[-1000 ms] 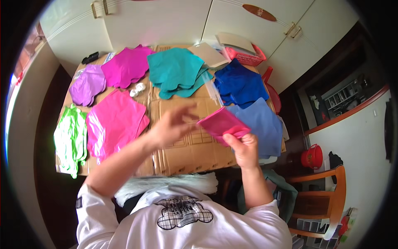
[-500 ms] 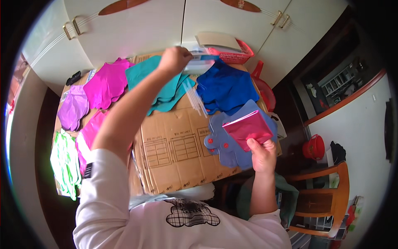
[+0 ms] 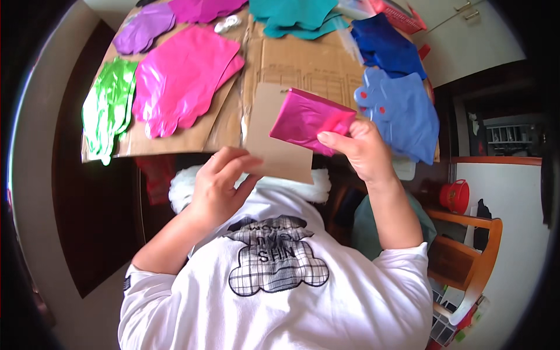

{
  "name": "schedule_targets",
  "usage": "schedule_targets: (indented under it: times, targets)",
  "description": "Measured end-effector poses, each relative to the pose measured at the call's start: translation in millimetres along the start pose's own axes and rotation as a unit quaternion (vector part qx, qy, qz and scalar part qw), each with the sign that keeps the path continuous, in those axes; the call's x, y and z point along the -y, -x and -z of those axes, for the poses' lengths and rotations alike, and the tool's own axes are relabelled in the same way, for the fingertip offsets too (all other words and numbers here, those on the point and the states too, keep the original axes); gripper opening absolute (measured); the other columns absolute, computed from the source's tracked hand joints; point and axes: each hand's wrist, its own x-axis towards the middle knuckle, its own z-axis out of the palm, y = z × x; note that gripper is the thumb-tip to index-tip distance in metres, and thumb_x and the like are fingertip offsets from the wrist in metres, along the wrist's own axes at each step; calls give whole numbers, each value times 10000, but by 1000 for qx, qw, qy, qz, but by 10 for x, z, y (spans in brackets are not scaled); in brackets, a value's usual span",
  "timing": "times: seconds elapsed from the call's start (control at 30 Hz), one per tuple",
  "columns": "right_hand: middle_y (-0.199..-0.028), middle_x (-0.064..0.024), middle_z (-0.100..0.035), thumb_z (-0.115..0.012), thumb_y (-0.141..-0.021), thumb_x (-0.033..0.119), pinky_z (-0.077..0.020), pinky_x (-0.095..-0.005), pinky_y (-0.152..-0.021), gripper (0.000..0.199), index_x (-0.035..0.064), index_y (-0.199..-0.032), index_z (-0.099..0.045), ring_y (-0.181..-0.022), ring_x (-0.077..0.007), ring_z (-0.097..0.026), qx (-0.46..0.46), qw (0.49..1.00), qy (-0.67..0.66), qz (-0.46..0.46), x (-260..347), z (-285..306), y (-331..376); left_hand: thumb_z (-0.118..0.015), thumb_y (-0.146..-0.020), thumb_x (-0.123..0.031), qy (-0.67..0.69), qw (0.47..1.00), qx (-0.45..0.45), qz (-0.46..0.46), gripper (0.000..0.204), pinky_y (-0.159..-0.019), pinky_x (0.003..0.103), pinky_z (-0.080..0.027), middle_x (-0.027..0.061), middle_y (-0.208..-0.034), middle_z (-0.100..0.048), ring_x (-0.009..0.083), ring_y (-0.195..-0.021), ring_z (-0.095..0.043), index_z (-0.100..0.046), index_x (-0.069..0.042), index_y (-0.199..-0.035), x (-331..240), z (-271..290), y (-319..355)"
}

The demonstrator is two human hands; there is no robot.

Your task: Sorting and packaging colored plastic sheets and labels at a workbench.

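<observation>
R hand has fingers clamped on the 4 o'clock side of a folded pink pack, up near the counter's 6 o'clock edge. L hand has fingers clamped on a tan card at its 8 o'clock corner; pack overlaps card (can't tell if touching). Rel. to pack, on counter: pink sheets approx. 10 o'clock, green sheets 9, teal sheets 12, lt. blue sheets 3.
</observation>
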Motion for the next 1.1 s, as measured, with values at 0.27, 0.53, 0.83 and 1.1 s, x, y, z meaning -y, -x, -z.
schedule_targets:
  times: [0.27,0.53,0.83,1.1]
  targets:
    - [-829,3,-695,-713,-845,75,-478,-225,-703,112,-2,-926,-730,-725,-54,-584,-2,997,52,-48,-286,-335,163,-745,-816,-21,474,824,36,309,537,-892,301,-488,67,-1135,-587,162,-1049,-577,-456,-23,-1269,516,-567,793]
    - [-655,-11,-646,-722,-837,141,-466,-253,-592,149,-8,-834,-731,-611,-50,-536,-14,980,188,-68,-365,-454,82,-660,-910,-95,672,675,16,304,199,-896,322,-528,96,-1039,-698,157,-932,-666,-650,-13,-1091,376,-821,356]
    - [-558,17,-582,-726,-834,176,-397,-254,-440,203,16,-714,-695,-473,-46,-491,-23,975,187,-118,-406,-476,17,-636,-930,-121,644,654,-49,395,105,-767,292,-562,52,-898,-713,127,-793,-679,-681,-54,-996,344,-851,322]
    - [-913,-133,-681,-705,-831,189,-517,-345,-705,236,14,-986,-676,-799,-263,-664,-100,863,477,131,338,-375,-427,-635,-938,-144,611,662,-57,431,93,-752,296,-569,31,-868,-702,115,-759,-658,-677,-63,-950,292,-790,281]
